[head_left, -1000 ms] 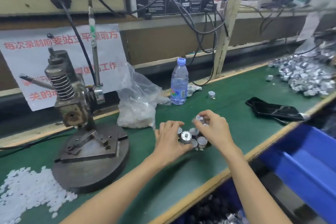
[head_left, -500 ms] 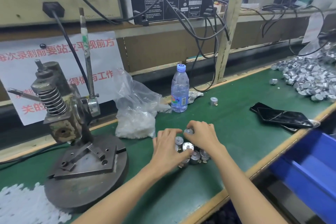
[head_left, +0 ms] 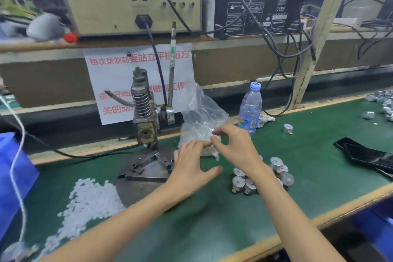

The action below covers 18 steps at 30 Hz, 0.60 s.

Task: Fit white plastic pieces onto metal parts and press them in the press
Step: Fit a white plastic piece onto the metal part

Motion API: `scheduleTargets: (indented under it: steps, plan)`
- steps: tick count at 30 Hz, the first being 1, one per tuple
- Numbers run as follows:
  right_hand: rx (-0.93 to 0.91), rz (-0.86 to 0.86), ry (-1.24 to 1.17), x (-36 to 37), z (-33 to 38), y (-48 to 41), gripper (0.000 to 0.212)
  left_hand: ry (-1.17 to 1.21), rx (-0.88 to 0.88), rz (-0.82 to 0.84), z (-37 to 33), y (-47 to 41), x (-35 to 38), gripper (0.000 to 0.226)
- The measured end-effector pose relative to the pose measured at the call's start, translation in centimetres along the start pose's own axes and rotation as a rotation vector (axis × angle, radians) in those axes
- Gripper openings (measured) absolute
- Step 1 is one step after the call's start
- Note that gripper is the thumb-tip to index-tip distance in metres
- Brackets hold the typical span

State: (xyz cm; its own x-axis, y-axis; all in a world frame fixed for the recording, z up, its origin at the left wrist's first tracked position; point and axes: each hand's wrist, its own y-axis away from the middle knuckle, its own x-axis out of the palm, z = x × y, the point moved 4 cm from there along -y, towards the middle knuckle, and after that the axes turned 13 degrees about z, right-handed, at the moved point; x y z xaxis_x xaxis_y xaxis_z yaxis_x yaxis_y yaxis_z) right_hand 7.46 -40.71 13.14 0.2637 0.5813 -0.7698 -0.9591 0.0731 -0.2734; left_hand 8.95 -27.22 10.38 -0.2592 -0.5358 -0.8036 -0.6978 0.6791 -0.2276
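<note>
A cluster of small silver metal parts (head_left: 242,183) stands on the green mat, partly hidden under my right wrist. My left hand (head_left: 191,166) is spread, its fingertips touching the front of a clear plastic bag (head_left: 200,112) of white pieces. Just right of it, my right hand (head_left: 236,147) hovers at the same bag with thumb and forefinger curved and apart, nothing gripped. The hand press (head_left: 144,117) stands on its round steel base (head_left: 148,172) to the left of my hands. Loose white plastic pieces (head_left: 89,200) lie heaped at the front left.
A water bottle (head_left: 249,110) stands behind the bag. A lone metal part (head_left: 288,128) and a heap of metal parts (head_left: 385,102) lie to the right, with black phones (head_left: 365,155) near the edge. Blue bins sit at left (head_left: 10,168) and lower right (head_left: 378,225).
Both hands have left the cluster of metal parts and moved up and left to the plastic bag. The view has shifted left.
</note>
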Motion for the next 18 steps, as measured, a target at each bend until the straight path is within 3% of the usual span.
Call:
scheduleTargets:
  steps: [8, 18]
  plan:
    - [-0.428, 0.108, -0.191, 7.3, 16.5, -1.3, 0.009, -0.144, -0.22, -0.232, 6.4, 11.8, -12.6, 0.05]
    - [-0.684, 0.359, -0.274, 19.2, 32.9, -1.7, 0.007, -0.312, -0.56, -0.489, 12.8, 26.4, -24.0, 0.049]
